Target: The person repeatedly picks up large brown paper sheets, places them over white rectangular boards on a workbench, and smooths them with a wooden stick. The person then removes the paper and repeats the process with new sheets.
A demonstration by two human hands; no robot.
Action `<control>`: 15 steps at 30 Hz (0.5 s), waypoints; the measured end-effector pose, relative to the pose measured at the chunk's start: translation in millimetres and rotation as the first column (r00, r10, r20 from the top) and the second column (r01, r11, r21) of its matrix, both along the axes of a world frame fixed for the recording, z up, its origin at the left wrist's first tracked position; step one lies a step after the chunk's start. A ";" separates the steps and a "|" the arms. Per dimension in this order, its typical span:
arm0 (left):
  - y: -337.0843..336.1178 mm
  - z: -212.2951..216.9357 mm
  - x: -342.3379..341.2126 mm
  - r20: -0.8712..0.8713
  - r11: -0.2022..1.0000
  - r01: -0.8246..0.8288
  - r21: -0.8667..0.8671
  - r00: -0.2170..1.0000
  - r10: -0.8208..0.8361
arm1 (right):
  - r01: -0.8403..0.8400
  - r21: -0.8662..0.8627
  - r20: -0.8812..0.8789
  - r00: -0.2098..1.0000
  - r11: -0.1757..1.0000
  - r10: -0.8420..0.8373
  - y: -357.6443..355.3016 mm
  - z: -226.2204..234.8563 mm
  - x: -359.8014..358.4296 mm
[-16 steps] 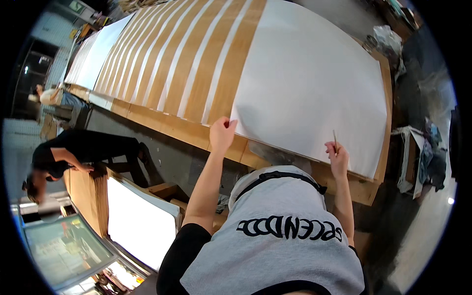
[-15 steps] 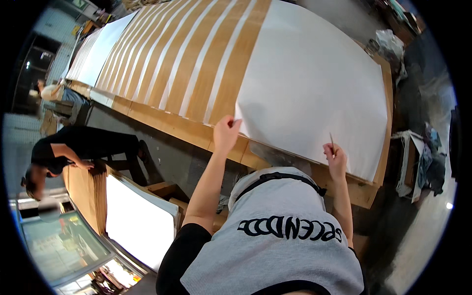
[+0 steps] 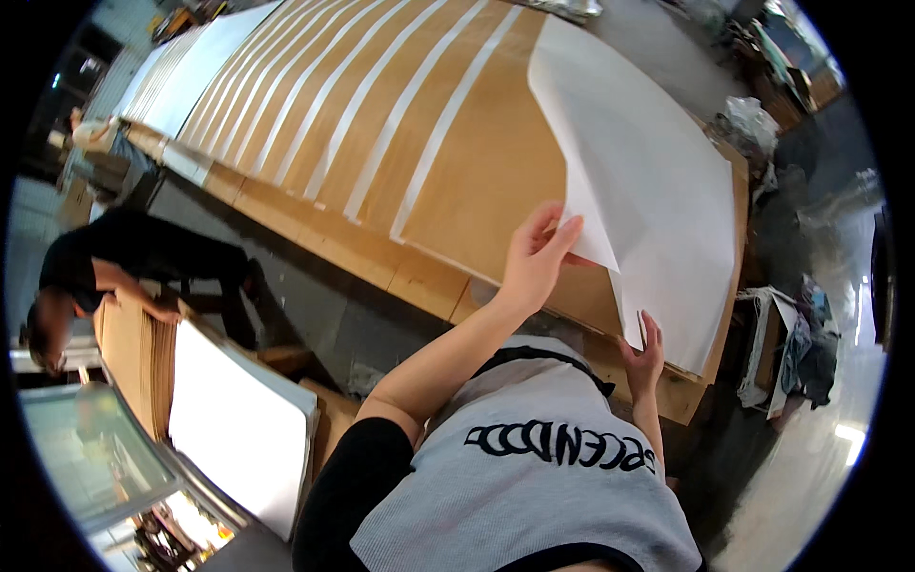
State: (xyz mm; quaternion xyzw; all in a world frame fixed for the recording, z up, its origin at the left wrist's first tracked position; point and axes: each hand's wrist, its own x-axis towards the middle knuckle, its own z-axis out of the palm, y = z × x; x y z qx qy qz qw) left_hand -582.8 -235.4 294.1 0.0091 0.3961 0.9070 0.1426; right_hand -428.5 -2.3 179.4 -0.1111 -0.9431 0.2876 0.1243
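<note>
My left hand [image 3: 539, 257] pinches the lifted edge of a large white sheet [image 3: 672, 210], which is bent up and curls over toward the right. Under the raised part shows a brown sheet [image 3: 491, 153] on the stack. My right hand [image 3: 644, 360] is at the near edge of the stack, close by the sheet's folded corner. A thin, dark, slim tool [image 3: 641, 326] is between its thumb and fingers; its kind is too small to make out. Left of the lifted sheet, overlapping brown sheets lie with narrow white strips [image 3: 456, 114] between them.
The stack rests on a long wooden table [image 3: 419, 291]. On the left, a person in black [image 3: 143, 248] bends over piled brown boards [image 3: 138, 367] beside a bright white panel [image 3: 238, 410]. Clear plastic [image 3: 753, 124] and a cloth-draped stand [image 3: 777, 353] are at the right.
My left hand has moved right, peeling the white sheet's left edge up and over and baring brown beneath. My right hand has come down nearer the front edge. The person in black has shifted slightly.
</note>
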 end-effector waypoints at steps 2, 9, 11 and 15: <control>-1.7 5.3 -6.7 -0.010 0.998 0.041 0.053 0.999 -0.040 | 0.131 -0.038 0.003 0.991 0.991 -0.131 14.4 -12.6 11.5; 27.6 37.1 -38.8 -0.036 0.978 0.156 0.140 0.988 -0.152 | 0.400 0.063 -0.118 0.913 0.914 -0.391 77.1 -40.5 54.9; 33.2 55.2 -48.3 -0.080 0.985 0.146 0.090 0.987 -0.139 | 0.476 0.052 -0.132 0.874 0.878 -0.467 90.9 -39.4 59.9; 30.3 86.0 -66.2 -0.207 0.975 0.174 0.135 0.968 -0.145 | 0.567 0.023 -0.175 0.813 0.823 -0.555 113.1 -33.4 76.0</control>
